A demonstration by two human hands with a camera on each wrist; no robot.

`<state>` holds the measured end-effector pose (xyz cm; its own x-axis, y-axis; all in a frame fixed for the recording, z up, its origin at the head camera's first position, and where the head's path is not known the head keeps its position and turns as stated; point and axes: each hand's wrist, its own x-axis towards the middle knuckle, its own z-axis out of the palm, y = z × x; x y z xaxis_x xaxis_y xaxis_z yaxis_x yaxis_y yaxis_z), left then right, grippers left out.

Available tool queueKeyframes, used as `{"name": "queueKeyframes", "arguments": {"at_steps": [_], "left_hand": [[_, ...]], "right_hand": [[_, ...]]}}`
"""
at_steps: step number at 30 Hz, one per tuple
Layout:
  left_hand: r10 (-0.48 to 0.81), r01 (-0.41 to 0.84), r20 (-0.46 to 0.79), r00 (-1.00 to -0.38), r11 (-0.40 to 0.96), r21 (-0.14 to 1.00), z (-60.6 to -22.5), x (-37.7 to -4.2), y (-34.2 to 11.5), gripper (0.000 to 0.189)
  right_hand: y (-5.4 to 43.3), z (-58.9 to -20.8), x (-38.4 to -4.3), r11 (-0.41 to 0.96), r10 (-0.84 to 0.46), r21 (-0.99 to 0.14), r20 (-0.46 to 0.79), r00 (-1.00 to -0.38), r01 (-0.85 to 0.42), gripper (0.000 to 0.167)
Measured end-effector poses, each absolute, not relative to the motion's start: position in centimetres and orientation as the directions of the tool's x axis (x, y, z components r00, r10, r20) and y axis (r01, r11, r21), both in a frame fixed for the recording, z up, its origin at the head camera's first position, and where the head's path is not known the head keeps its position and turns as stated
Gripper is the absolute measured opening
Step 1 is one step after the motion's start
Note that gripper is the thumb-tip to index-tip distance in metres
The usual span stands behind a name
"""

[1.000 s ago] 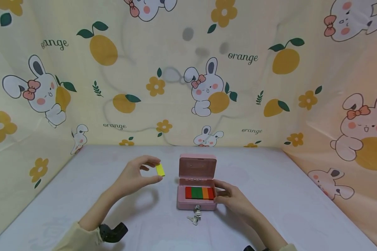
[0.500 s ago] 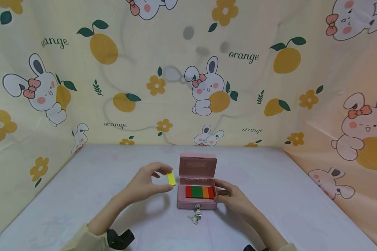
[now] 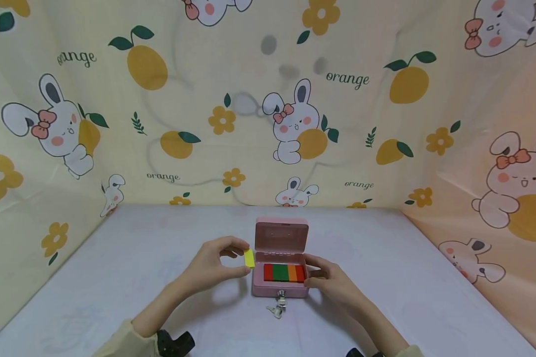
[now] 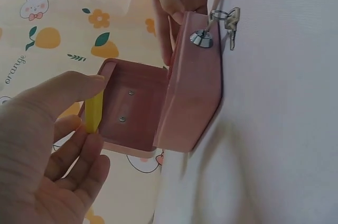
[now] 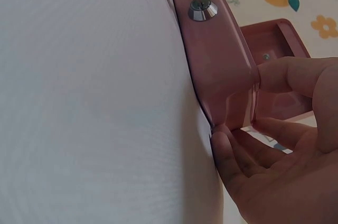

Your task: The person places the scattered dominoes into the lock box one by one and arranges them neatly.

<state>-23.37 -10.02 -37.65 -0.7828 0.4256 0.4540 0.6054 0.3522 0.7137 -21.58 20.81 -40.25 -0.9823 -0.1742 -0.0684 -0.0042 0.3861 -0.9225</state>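
Between thumb and fingertips, my left hand (image 3: 219, 264) pinches a yellow block (image 3: 248, 258). It holds the block upright at the left side of a pink cash box (image 3: 279, 290), slightly above the rim. The box's lid (image 3: 281, 238) stands raised at the back. Inside, a row of red, green and orange blocks (image 3: 280, 272) lies side by side. My right hand (image 3: 335, 281) grips the box's right wall, its thumb at the upper edge and its other fingers against the side (image 5: 240, 110).
A keyring with keys (image 3: 277, 310) hangs from the lock (image 4: 202, 38) on the box's front and reaches the white tabletop (image 3: 196, 327). Behind and at both sides stands a printed cloth (image 3: 348, 129) with rabbits and oranges.
My left hand has moved right and down with the yellow block, from left of the box to its left edge. The right hand and the box have stayed in place.
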Motion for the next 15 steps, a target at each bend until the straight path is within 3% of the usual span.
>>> {"name": "queueKeyframes", "arguments": {"at_steps": [15], "left_hand": [[0.405, 0.607, 0.474, -0.782, 0.321, 0.727, -38.66, -23.46, -9.28, 0.041]], "right_hand": [[20.84, -39.97, -21.45, 0.383, -0.178, -0.924, -0.07, -0.981, -0.003, 0.061]]}}
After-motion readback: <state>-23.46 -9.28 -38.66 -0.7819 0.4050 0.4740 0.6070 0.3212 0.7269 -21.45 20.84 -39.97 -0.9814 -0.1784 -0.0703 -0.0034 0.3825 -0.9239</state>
